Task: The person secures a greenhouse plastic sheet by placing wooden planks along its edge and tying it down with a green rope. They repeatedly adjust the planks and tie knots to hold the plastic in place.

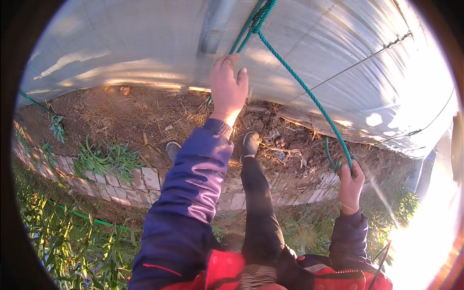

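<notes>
A green twisted rope (298,77) slants down from a bundle of strands and a knot (256,26) at the top middle. My right hand (351,188) pinches its lower part between thumb and fingers, and a short loose end (329,154) curls beside the fingertips. My left hand (229,87) reaches up in front of the lower strands, its thumb apart from its fingers. Its fingertips meet the strands, some of which pass behind the hand. Behind the rope stands a wall of translucent plastic sheeting (145,43), greenhouse-like.
Bare soil with straw (119,112) borders the sheeting's foot. A low brick edging (150,179) runs across, with weeds (108,157) growing on it. Both my shoes (251,142) stand on the soil. A thin wire (348,67) crosses the sheeting. Leafy plants (90,250) grow lower left; strong glare fills the right.
</notes>
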Available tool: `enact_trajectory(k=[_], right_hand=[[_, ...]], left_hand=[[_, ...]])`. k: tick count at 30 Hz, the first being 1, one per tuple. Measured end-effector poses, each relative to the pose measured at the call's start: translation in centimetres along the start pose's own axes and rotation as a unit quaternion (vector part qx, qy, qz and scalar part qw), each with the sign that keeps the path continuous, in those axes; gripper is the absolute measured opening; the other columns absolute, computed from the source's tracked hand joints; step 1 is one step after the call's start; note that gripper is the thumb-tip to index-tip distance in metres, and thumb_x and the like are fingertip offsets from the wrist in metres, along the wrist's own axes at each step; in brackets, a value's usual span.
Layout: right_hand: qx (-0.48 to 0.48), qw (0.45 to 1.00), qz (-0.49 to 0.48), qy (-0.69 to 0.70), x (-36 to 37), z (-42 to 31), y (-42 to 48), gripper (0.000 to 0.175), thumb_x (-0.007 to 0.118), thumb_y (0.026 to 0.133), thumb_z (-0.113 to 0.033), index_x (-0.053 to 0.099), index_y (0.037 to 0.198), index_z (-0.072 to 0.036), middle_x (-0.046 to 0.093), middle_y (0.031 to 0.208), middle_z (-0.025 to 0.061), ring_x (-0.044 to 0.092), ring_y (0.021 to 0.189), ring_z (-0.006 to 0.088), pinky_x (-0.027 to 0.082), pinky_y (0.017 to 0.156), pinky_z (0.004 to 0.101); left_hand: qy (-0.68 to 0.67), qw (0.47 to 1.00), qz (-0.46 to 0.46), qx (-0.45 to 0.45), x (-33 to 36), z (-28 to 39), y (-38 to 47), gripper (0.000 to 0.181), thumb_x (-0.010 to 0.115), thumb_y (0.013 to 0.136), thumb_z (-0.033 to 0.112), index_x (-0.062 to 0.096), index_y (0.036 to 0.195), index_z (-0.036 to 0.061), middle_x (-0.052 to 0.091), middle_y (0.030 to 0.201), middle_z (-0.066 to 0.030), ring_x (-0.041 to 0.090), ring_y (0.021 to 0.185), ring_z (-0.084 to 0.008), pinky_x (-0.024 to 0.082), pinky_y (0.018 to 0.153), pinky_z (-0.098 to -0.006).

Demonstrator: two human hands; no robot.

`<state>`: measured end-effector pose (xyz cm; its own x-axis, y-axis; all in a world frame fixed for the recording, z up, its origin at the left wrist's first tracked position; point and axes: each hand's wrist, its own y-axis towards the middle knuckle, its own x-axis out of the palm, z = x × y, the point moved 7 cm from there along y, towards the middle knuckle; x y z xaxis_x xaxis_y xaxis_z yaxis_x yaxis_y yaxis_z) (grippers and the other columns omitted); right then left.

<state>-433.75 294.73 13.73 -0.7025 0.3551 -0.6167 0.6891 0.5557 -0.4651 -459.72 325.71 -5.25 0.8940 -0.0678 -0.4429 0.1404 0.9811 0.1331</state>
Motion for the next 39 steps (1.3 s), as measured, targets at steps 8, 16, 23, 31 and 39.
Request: enact_trajectory(k=[8,16,23,31,39], right_hand=[[-0.031,0.998,0.048,-0.030,-1.7,0.1,1.9,0.017,0.067,0.101,-0.013,0.059,0.089,-0.003,0.047,0.076,-0.0061,0.040,0.073,0.0040,0.032,0.062,0.0236],[-0.197,0.973,0.074,-0.095,9.8,-7.5,7.4,0.056,0.070,0.094,-0.006,0.048,0.145,-0.001,0.055,0.140,0.0176,0.053,0.133,0.0308,0.047,0.112,0.0433],[-0.042,0.944,-0.195,0.263,33.1,-8.4,4.9,0.036,0.061,0.106,-0.023,0.054,0.130,0.003,0.068,0.097,0.0074,0.065,0.082,0.0144,0.053,0.072,0.0270],[-0.055,0.764,-0.524,-0.372,36.4,16.7,-17.1,0.026,0.054,0.097,-0.017,0.065,0.113,0.001,0.074,0.099,0.0244,0.073,0.097,0.0416,0.057,0.080,0.0536],[-0.068,0.872,-0.427,-0.231,38.4,21.1,-21.1,0.042,0.066,0.090,-0.021,0.062,0.126,0.001,0.064,0.122,0.0277,0.061,0.118,0.0417,0.050,0.102,0.0489]], left_hand=[[-0.021,0.998,-0.012,-0.058,2.1,1.6,4.6,0.021,0.070,0.090,0.018,0.067,0.100,-0.0008,0.063,0.107,-0.0182,0.063,0.096,-0.0365,0.050,0.083,-0.0452],[0.039,0.836,-0.543,-0.061,0.3,4.0,-19.3,0.049,0.054,0.102,0.049,0.069,0.079,0.0086,0.065,0.068,-0.0144,0.063,0.069,-0.0353,0.048,0.078,-0.0481],[0.220,0.776,-0.586,0.080,-9.7,-8.9,-40.1,0.022,0.065,0.092,0.028,0.077,0.098,0.0111,0.072,0.100,-0.0057,0.063,0.115,-0.0248,0.037,0.115,-0.0467],[0.141,0.946,-0.285,-0.064,-12.8,-7.8,-12.9,0.035,0.060,0.091,0.002,0.064,0.126,0.0022,0.068,0.122,-0.0147,0.066,0.108,-0.0366,0.054,0.093,-0.0458],[-0.008,0.981,-0.191,-0.043,-1.3,1.1,2.7,0.052,0.064,0.098,0.020,0.051,0.140,-0.0074,0.059,0.136,-0.0268,0.057,0.130,-0.0378,0.044,0.112,-0.0446]])
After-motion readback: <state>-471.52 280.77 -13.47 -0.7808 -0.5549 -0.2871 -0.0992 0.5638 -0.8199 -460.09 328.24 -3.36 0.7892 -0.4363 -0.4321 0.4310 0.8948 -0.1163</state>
